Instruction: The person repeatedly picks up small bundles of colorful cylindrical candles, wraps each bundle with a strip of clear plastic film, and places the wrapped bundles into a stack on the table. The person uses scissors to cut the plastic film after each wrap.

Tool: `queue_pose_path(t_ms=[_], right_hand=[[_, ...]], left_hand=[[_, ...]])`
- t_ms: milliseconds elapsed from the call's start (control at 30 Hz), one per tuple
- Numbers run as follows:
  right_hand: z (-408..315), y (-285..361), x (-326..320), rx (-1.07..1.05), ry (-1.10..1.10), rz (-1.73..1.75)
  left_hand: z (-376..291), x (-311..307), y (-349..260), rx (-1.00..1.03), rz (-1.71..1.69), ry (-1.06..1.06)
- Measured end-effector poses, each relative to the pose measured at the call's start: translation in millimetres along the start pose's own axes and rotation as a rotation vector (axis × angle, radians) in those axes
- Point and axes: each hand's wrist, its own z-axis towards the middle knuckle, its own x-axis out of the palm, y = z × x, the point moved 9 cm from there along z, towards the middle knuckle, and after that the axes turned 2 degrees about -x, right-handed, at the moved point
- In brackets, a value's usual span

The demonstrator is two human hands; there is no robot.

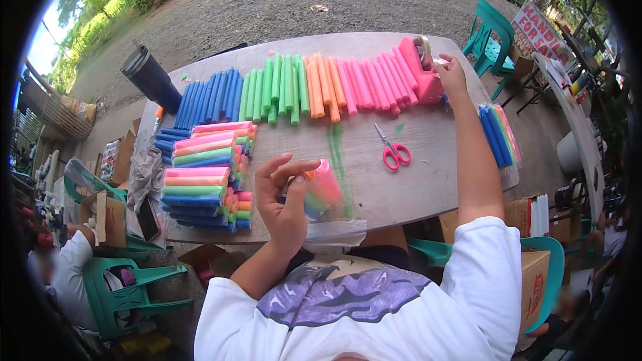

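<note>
My left hand (286,195) holds a plastic-wrapped bundle of candles (325,184) over the near part of the table; pink, orange, green and blue show through the wrap, slightly blurred. At the far right, my right hand (454,77) reaches to a pink tape dispenser (426,77), its fingers pinched at what looks like the tape's loose end. A roll of tape (423,50) sits in the dispenser. Between my hands lie scissors with red handles (396,155). Loose candles run across the table in blue (208,98), green (276,85), orange (323,85) and pink (376,82) groups.
Wrapped candle bundles (198,190) are stacked at the left, and another pack (500,135) lies at the right edge. A dark tumbler (150,77) stands at the far left corner beside an orange-handled tool (159,113). Green plastic chairs (489,35) and cardboard boxes (111,218) surround the table (426,180).
</note>
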Motion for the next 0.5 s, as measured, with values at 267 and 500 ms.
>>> queue_pose_path(t_ms=[267, 500], right_hand=[[-50, -30, -21, 0.175, -0.088, 0.096], [-114, 80, -9, -0.007, -0.06, 0.07]], left_hand=[[-9, 23, -7, 0.387, 0.278, 0.339], [-25, 36, -2, 0.48, 0.259, 0.371]])
